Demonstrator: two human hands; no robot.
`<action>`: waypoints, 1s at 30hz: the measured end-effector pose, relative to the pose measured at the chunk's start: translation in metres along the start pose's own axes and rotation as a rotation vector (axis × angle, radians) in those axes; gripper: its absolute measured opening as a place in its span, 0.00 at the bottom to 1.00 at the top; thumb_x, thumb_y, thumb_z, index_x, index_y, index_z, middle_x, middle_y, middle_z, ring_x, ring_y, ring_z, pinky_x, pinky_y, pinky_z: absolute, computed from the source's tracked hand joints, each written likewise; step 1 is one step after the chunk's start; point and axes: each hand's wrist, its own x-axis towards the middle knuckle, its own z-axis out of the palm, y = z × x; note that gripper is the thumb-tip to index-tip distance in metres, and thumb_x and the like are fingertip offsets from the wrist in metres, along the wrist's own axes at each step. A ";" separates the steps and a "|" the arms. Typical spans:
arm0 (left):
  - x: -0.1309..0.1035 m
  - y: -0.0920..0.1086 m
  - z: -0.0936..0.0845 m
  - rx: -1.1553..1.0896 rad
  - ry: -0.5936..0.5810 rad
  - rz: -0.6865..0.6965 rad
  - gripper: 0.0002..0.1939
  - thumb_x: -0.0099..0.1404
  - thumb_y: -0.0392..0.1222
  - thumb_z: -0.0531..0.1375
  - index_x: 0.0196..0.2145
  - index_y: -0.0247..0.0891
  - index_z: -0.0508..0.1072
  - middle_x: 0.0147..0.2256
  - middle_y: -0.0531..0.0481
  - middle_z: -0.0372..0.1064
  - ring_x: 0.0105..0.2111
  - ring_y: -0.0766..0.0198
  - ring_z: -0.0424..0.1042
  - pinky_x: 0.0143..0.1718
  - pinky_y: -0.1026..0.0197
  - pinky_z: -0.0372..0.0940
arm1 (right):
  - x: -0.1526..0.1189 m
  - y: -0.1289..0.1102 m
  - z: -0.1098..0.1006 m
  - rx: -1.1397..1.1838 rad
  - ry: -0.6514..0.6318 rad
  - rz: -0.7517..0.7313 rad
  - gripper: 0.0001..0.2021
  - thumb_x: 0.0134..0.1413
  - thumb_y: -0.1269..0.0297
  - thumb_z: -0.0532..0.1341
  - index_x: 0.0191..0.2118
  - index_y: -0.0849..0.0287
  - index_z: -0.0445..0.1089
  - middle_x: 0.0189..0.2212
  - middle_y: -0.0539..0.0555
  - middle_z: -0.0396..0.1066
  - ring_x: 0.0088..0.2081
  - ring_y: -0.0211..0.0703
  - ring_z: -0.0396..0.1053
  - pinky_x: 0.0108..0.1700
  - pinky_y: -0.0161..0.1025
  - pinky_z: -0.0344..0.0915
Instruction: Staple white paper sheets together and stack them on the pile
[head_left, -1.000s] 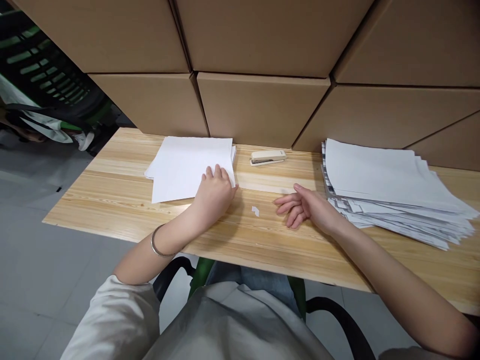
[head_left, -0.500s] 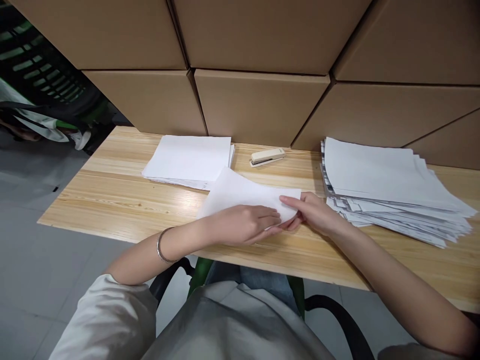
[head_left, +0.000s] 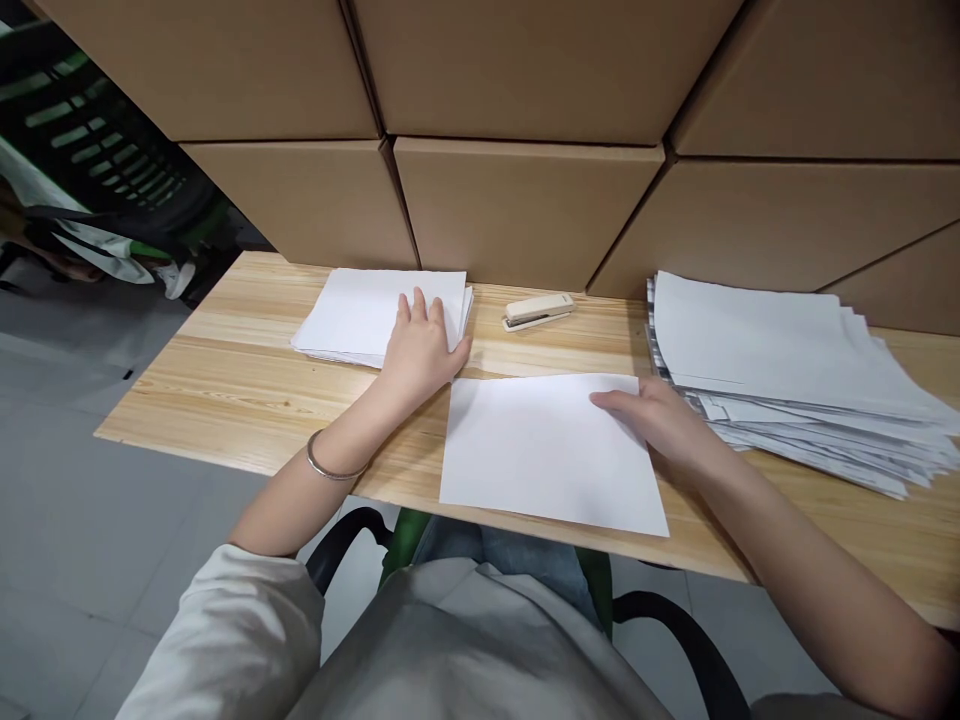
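Head view: cardboard boxes wall the back of the table. Loose paper pile at 3 o'clock. White sheet lies flat at centre, right hand resting on its right edge, fingers together. Left hand, fingers spread, presses the small paper stack at 10 o'clock. Stapler at 12.

The sheet is plain white, as is the left stack. The right pile is white on top, with black-and-grey print at its edges. The stapler is cream. The table is pale, grained wood. The boxes are brown. The bracelet is silver.
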 end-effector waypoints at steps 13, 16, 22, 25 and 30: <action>0.001 -0.010 -0.012 0.045 -0.180 0.053 0.29 0.70 0.52 0.51 0.58 0.25 0.67 0.68 0.27 0.54 0.70 0.38 0.51 0.68 0.41 0.52 | 0.007 0.006 -0.007 0.170 0.055 -0.050 0.08 0.46 0.57 0.68 0.32 0.54 0.74 0.30 0.55 0.80 0.37 0.57 0.79 0.32 0.45 0.73; 0.001 -0.009 -0.015 0.036 -0.222 0.035 0.31 0.69 0.54 0.52 0.59 0.24 0.66 0.69 0.27 0.51 0.70 0.35 0.48 0.68 0.41 0.52 | 0.007 0.007 -0.006 0.179 0.040 -0.051 0.09 0.47 0.58 0.68 0.35 0.55 0.75 0.32 0.56 0.80 0.39 0.58 0.79 0.34 0.46 0.74; 0.001 -0.011 -0.012 0.016 -0.196 0.046 0.27 0.68 0.49 0.52 0.58 0.27 0.67 0.68 0.29 0.55 0.70 0.38 0.49 0.68 0.41 0.52 | 0.004 0.005 -0.004 0.124 0.034 -0.055 0.11 0.49 0.58 0.67 0.39 0.55 0.77 0.30 0.55 0.80 0.37 0.56 0.78 0.33 0.44 0.71; 0.003 -0.012 -0.015 0.023 -0.194 0.100 0.22 0.68 0.47 0.50 0.50 0.29 0.72 0.61 0.30 0.64 0.67 0.41 0.58 0.68 0.43 0.53 | 0.004 0.004 -0.004 0.111 0.046 -0.045 0.11 0.48 0.58 0.67 0.37 0.56 0.77 0.30 0.56 0.80 0.37 0.55 0.78 0.34 0.43 0.71; 0.008 -0.021 -0.029 -0.121 -0.244 0.125 0.16 0.68 0.44 0.50 0.37 0.35 0.76 0.44 0.38 0.74 0.50 0.49 0.73 0.56 0.49 0.65 | 0.010 0.005 -0.007 0.076 0.047 -0.061 0.10 0.48 0.57 0.68 0.33 0.58 0.76 0.31 0.56 0.80 0.35 0.53 0.77 0.33 0.42 0.69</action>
